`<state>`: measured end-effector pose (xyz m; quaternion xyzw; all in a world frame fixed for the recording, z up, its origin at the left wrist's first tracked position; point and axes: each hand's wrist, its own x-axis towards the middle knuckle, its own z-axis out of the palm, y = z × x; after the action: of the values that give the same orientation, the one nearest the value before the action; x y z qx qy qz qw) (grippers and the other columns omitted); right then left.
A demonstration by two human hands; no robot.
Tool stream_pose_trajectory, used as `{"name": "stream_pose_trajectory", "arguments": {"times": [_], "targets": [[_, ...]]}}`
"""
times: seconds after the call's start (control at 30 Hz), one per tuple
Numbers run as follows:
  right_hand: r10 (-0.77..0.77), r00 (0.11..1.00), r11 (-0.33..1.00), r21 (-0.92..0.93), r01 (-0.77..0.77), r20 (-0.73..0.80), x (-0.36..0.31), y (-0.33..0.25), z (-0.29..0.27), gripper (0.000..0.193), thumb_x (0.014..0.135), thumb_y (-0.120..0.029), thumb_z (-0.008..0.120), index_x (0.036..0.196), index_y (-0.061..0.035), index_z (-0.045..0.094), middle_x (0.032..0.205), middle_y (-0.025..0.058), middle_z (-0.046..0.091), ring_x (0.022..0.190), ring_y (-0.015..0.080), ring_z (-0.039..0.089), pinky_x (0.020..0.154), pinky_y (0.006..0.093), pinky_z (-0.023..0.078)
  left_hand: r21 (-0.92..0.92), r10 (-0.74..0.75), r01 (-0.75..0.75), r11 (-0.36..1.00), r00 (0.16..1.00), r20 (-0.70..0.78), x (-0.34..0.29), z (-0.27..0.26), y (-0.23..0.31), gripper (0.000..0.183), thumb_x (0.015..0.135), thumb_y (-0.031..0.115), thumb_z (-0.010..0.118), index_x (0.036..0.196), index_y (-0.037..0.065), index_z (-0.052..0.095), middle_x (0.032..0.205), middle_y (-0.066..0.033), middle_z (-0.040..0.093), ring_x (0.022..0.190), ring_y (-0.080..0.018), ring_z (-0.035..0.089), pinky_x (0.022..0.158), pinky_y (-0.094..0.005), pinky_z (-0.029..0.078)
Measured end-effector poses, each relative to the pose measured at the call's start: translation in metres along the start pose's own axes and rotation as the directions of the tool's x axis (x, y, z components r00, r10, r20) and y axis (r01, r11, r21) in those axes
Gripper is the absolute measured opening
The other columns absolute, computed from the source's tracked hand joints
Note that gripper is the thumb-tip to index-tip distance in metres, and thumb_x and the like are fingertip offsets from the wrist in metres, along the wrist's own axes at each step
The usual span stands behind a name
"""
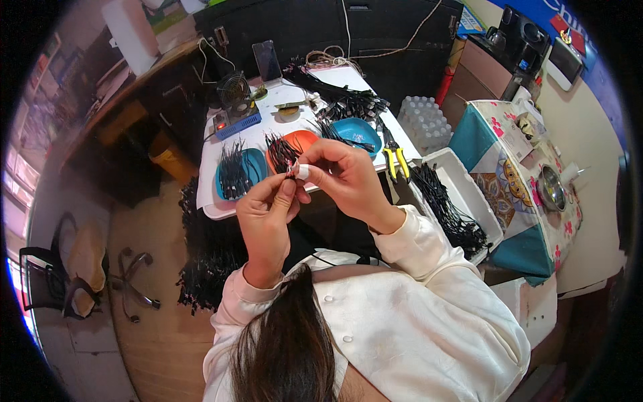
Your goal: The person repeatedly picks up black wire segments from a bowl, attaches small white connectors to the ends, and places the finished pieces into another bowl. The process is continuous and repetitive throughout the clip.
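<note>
Dark hair (284,342) and a cream shirt (415,315) fill the near edge. Above them the left hand (264,214) pinches a small red-and-white wire end (291,170) between thumb and forefinger; the right hand (341,177) pinches the same piece from the other side, a white tip showing at its fingertips. It is held over the near edge of the white worktop (214,157). It looks light, thin and limp, best gripped close to its tip. From left to right on the worktop: two blue trays (236,175) and one orange tray (295,144) of black leads, then one pair of yellow-handled pliers (395,161). One white bin (462,187) of leads stands beside the right edge.
</note>
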<state>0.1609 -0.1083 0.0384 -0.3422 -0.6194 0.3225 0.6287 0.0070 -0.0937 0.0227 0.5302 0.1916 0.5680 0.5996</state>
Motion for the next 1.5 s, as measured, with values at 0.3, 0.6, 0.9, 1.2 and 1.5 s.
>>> {"name": "stream_pose_trajectory", "arguments": {"times": [0.3,0.6,0.9,1.2,1.5], "targets": [[0.262,0.947,0.642,0.699,-0.315,0.186,-0.018,0.009,0.007,0.013,0.095,-0.01,0.061,0.103,0.0009,0.06,0.091,0.0019,0.062,0.079,0.0078,0.058,0.072,0.0224,0.049,-0.274,-0.169,0.194,0.942,0.979,0.114,-0.008,-0.009,-0.007,0.02,0.094,0.007,0.061,0.109,-0.005,0.066,0.087,-0.0109,0.068,0.066,-0.009,0.057,0.05,-0.0164,0.035],[0.341,0.843,0.489,0.688,-0.537,0.416,-0.016,0.01,-0.007,0.015,0.094,-0.008,0.061,0.106,-0.0005,0.059,0.094,0.0018,0.06,0.074,0.0075,0.053,0.07,0.0216,0.047,-0.084,-0.215,0.234,0.969,0.957,0.193,-0.015,-0.011,0.001,0.017,0.094,0.007,0.061,0.103,-0.006,0.067,0.091,-0.0108,0.07,0.069,-0.0085,0.058,0.061,-0.0196,0.048],[0.37,0.76,0.247,0.732,-0.635,0.534,-0.021,0.032,-0.007,0.015,0.092,-0.009,0.06,0.105,-0.0031,0.054,0.095,0.004,0.057,0.076,0.0137,0.06,0.068,0.026,0.052,0.017,-0.208,0.208,0.978,0.965,0.162,-0.015,-0.013,-0.009,0.013,0.093,0.001,0.061,0.101,-0.008,0.066,0.084,-0.0096,0.067,0.067,-0.0112,0.059,0.062,-0.0228,0.049],[0.441,0.867,0.644,0.59,-0.487,0.234,-0.024,0.055,-0.012,0.017,0.093,-0.012,0.059,0.107,-0.0059,0.052,0.099,0.0024,0.052,0.08,0.0098,0.051,0.072,0.0231,0.043,0.04,-0.256,0.253,0.967,0.963,0.082,-0.004,-0.02,-0.027,0.012,0.092,0.001,0.062,0.098,-0.009,0.067,0.081,-0.0064,0.066,0.064,-0.0073,0.056,0.058,-0.0196,0.043],[0.148,0.958,0.929,-0.368,-0.049,0.245,-0.019,0.032,-0.027,0.025,0.089,-0.018,0.069,0.08,-0.0023,0.051,0.065,0.0053,0.045,0.061,0.0127,0.048,0.054,0.0306,0.04,0.111,-0.253,0.24,0.964,0.958,0.133,-0.003,-0.022,-0.024,0.012,0.092,0.005,0.065,0.096,-0.006,0.068,0.073,-0.0002,0.061,0.062,-0.0039,0.05,0.055,-0.0188,0.038]]}}
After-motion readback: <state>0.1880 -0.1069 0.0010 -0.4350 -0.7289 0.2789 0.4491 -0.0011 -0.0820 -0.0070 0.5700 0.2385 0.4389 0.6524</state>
